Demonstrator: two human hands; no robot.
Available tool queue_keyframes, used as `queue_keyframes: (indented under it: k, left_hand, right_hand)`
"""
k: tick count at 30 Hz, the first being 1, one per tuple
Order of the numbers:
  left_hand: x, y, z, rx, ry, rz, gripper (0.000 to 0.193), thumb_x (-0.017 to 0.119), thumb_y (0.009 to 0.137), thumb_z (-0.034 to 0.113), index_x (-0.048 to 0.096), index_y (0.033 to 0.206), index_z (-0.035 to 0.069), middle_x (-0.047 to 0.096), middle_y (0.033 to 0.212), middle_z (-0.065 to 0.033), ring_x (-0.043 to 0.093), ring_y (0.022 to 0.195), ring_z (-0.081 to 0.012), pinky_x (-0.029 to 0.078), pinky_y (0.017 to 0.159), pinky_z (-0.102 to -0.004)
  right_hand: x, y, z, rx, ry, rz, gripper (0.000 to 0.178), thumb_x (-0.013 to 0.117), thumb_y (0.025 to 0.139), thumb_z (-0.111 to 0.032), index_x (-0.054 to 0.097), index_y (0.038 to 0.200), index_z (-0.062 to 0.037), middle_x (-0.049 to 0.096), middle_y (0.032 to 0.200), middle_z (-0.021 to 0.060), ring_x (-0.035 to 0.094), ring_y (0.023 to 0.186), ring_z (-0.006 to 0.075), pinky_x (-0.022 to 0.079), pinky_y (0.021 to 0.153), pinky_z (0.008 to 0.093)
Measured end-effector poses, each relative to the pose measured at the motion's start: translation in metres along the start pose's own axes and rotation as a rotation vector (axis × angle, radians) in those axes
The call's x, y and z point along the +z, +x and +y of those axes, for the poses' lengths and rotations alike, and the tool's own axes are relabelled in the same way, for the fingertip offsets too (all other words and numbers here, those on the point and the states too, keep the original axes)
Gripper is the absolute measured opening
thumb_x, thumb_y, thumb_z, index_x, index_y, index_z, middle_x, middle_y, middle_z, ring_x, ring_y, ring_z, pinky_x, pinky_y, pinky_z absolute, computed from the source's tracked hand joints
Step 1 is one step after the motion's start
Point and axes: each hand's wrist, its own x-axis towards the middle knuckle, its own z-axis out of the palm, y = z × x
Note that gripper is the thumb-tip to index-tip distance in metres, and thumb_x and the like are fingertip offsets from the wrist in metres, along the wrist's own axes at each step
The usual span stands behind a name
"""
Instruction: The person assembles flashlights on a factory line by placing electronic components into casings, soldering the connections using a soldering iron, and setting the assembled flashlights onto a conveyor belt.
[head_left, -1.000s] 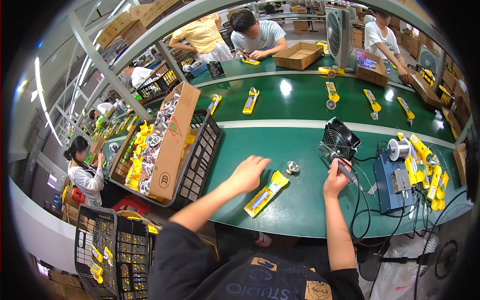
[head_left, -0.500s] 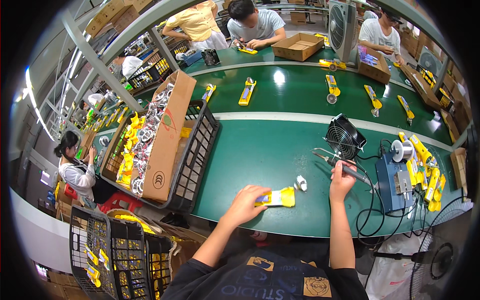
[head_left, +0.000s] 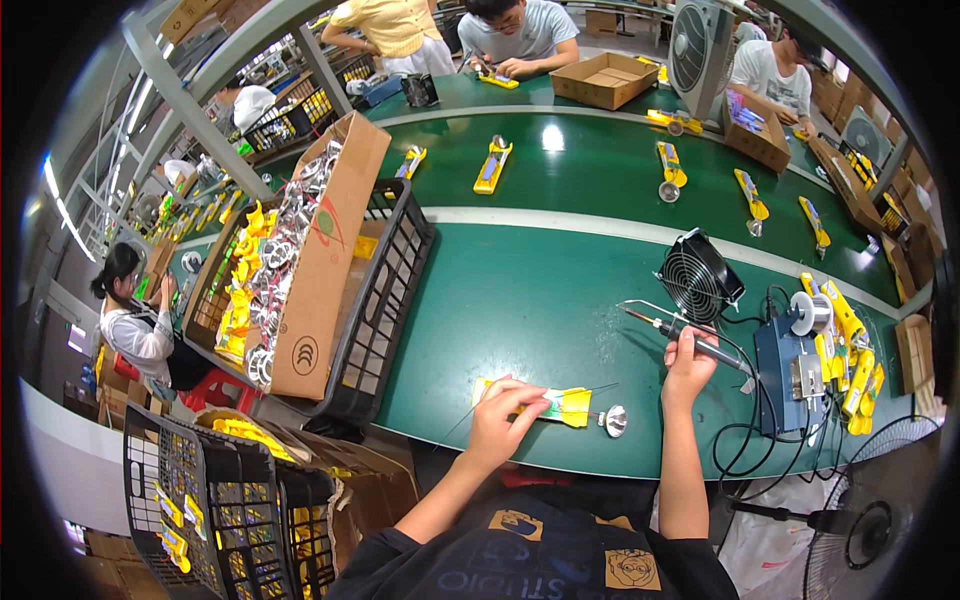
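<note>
My right hand point(head_left: 688, 372) is closed around the dark handle of a soldering iron point(head_left: 703, 345), whose bare metal tip points up and left over the green bench. My left hand point(head_left: 500, 420) is pinched over a yellow flashlight housing point(head_left: 571, 408) lying on the bench near its front edge. A thin dark wire point(head_left: 590, 388) sticks out on both sides of the left fingers; the grip itself is partly hidden. Right of the housing lies a small shiny reflector point(head_left: 616, 421), seemingly joined to it by a short lead.
A small black fan point(head_left: 697, 277) stands beyond the iron. At right are a blue soldering station point(head_left: 784, 365), a solder spool point(head_left: 811, 313) and several yellow housings. A black crate point(head_left: 385, 300) with a carton of reflectors stands left. Beyond, flashlight parts lie on a green conveyor point(head_left: 600, 165); co-workers sit opposite.
My left hand has shifted on the housing into a pinch, and the thin wire now shows there. The reflector has moved nearer to me. My right hand holds the iron about as before.
</note>
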Motion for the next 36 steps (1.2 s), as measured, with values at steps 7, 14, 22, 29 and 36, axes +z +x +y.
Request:
queue_keyframes:
  k: [7,14,22,29,36]
  left_hand:
    - [0.001,0.0,-0.002,0.066,0.081,0.115,0.008,0.066,0.067,0.009,0.065,0.075,0.008,0.062,0.074,-0.0034,0.055,0.079,-0.0205,0.037,0.087,-0.0414]
    - [-0.001,-0.009,-0.003,0.099,0.19,0.089,0.007,0.068,0.064,0.011,0.064,0.07,0.011,0.055,0.087,-0.0024,0.05,0.088,-0.0225,0.035,0.087,-0.0419]
    - [-0.002,-0.003,0.013,-0.061,0.136,0.106,0.008,0.069,0.059,0.008,0.062,0.063,0.008,0.055,0.094,-0.0064,0.049,0.094,-0.0251,0.033,0.09,-0.0412]
    - [0.0,0.002,0.019,-0.193,0.166,0.049,0.007,0.066,0.059,0.008,0.06,0.059,0.005,0.057,0.087,-0.0063,0.05,0.086,-0.024,0.031,0.09,-0.0405]
    - [0.002,0.006,0.021,-0.227,0.21,0.047,0.007,0.066,0.059,0.008,0.06,0.058,0.005,0.057,0.086,-0.0061,0.05,0.085,-0.0245,0.038,0.081,-0.0339]
  right_hand:
    - [0.003,-0.003,-0.004,0.065,0.035,-0.084,0.013,0.055,0.082,-0.01,0.044,0.086,-0.004,0.048,0.059,0.0029,0.043,0.044,0.0064,0.034,0.038,0.0169]
    - [0.005,-0.01,-0.013,0.109,0.079,-0.26,0.012,0.054,0.082,-0.01,0.043,0.084,-0.0041,0.046,0.059,0.0018,0.042,0.043,0.0054,0.033,0.037,0.0169]
    - [0.003,-0.018,-0.018,0.191,0.04,-0.469,0.016,0.057,0.076,-0.012,0.043,0.078,-0.005,0.047,0.062,0.0012,0.043,0.044,0.0042,0.032,0.036,0.015]
    - [0.008,-0.025,-0.024,0.228,-0.025,-0.635,0.014,0.057,0.074,-0.009,0.044,0.076,-0.0048,0.046,0.061,0.0006,0.042,0.045,0.0047,0.033,0.039,0.0172]
    - [0.009,-0.031,-0.021,0.271,-0.024,-0.703,0.01,0.056,0.073,-0.002,0.046,0.075,-0.0023,0.045,0.065,0.0003,0.043,0.052,0.0044,0.035,0.048,0.0187]
